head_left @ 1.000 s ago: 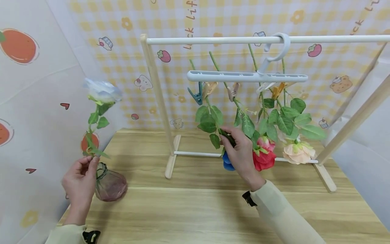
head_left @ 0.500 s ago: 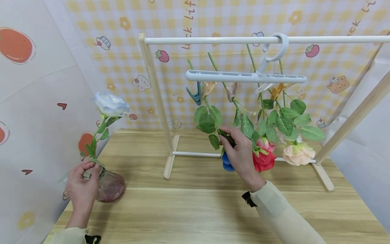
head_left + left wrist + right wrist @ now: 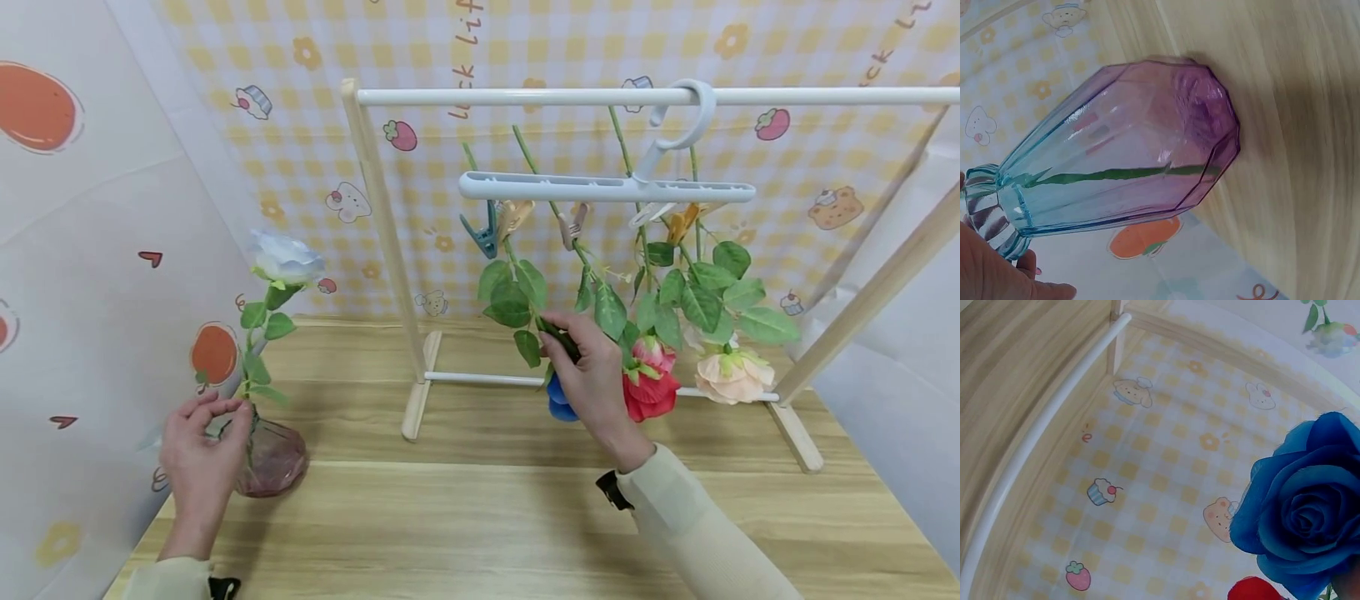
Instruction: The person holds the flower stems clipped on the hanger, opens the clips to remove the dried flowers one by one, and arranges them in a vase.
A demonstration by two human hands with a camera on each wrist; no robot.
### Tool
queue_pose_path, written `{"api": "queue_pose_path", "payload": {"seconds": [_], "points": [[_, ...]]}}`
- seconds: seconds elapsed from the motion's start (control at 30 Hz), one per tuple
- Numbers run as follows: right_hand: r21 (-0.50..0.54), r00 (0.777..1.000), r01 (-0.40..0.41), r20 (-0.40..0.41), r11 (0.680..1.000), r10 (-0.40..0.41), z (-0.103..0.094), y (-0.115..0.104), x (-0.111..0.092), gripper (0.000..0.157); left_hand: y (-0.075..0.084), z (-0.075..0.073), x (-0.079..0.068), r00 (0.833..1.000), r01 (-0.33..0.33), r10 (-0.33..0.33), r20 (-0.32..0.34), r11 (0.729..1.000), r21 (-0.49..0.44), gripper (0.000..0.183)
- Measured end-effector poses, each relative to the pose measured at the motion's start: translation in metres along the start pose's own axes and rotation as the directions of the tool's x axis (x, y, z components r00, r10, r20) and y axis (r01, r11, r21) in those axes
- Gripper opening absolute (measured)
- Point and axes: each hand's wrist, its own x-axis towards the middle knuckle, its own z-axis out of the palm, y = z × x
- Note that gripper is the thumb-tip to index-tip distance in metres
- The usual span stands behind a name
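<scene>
A pale blue-white rose stands upright with its stem in the pink-and-blue glass vase. Its green stem reaches down to the vase's base in the left wrist view. At the vase mouth my left hand has thumb and forefinger together on the stem, partly hiding the rim. My right hand holds the stem of a blue rose, which hangs head down from the hanger. Most of that bloom is behind my hand in the head view.
A wooden rack with a white top rail carries the hanger. Red and peach roses hang from its clips, right of my right hand. A teal clip hangs at the hanger's left end. A patterned cloth backs the table.
The pale rose has come down and to the right, its stem lowered into the vase, with my left hand shifting slightly. My right hand stays in place on the blue rose.
</scene>
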Motion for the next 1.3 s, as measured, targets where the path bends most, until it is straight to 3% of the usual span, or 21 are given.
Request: {"api": "queue_pose_path", "payload": {"seconds": [0.27, 0.5, 0.67, 0.77, 0.83, 0.87, 0.93, 0.97, 1.03, 1.1, 1.17, 1.23, 1.3], "points": [[0.013, 1.0, 0.007, 0.002, 1.0, -0.007, 0.0, -0.001, -0.001, 0.018, 0.004, -0.003, 0.004, 0.999, -0.007, 0.004, 0.045, 0.999, 0.053, 0.02], [-0.001, 1.0, 0.008, -0.002, 1.0, -0.008, -0.003, -0.003, -0.001, 0.018, 0.003, -0.008, 0.002, 0.997, -0.077, 0.075, 0.029, 0.995, 0.06, 0.016], [0.0, 1.0, 0.011, 0.003, 1.0, -0.011, -0.004, -0.004, -0.001, 0.018, 0.002, -0.016, -0.001, 0.997, -0.027, 0.022, 0.073, 0.998, 0.06, 0.023], [0.005, 1.0, 0.007, 0.009, 1.0, -0.007, -0.004, -0.005, -0.001, 0.017, 0.005, -0.019, -0.005, 1.0, -0.017, 0.016, 0.01, 1.0, 0.022, 0.022], [0.009, 1.0, 0.006, 0.013, 1.0, -0.006, -0.004, -0.005, -0.001, 0.017, 0.014, -0.02, -0.007, 0.994, -0.072, 0.069, -0.081, 0.997, -0.039, 0.024], [0.009, 1.0, 0.006, 0.013, 1.0, -0.006, -0.004, -0.006, -0.001, 0.017, 0.021, -0.019, -0.007, 0.984, -0.13, 0.118, -0.133, 0.988, -0.082, 0.025], [0.007, 1.0, 0.005, 0.012, 1.0, -0.005, -0.004, -0.005, -0.001, 0.017, 0.042, -0.018, -0.006, 0.947, -0.282, 0.243, -0.211, 0.943, -0.177, 0.024], [0.007, 1.0, 0.004, 0.009, 1.0, -0.004, -0.005, -0.005, -0.001, 0.017, 0.055, -0.016, -0.006, 0.929, -0.349, 0.3, -0.218, 0.906, -0.239, 0.021], [0.005, 1.0, 0.005, 0.0, 1.0, -0.005, -0.005, -0.004, -0.001, 0.017, 0.086, -0.012, -0.008, 0.9, -0.436, 0.403, -0.168, 0.82, -0.37, 0.015], [0.004, 1.0, 0.001, -0.007, 1.0, -0.001, -0.004, -0.001, -0.001, 0.017, 0.119, -0.003, -0.013, 0.877, -0.438, 0.477, -0.056, 0.748, -0.499, 0.013], [0.001, 1.0, -0.007, -0.01, 1.0, 0.007, -0.003, 0.001, 0.001, 0.017, 0.153, 0.011, -0.018, 0.843, -0.396, 0.532, 0.078, 0.712, -0.58, 0.015], [-0.001, 1.0, -0.021, -0.006, 1.0, 0.021, 0.0, 0.003, 0.001, 0.017, 0.184, 0.027, -0.021, 0.801, -0.366, 0.569, 0.184, 0.71, -0.602, 0.018], [0.003, 0.999, -0.042, 0.0, 0.999, 0.042, 0.002, 0.002, -0.001, 0.017, 0.212, 0.045, -0.019, 0.772, -0.351, 0.587, 0.243, 0.713, -0.607, 0.02]]}}
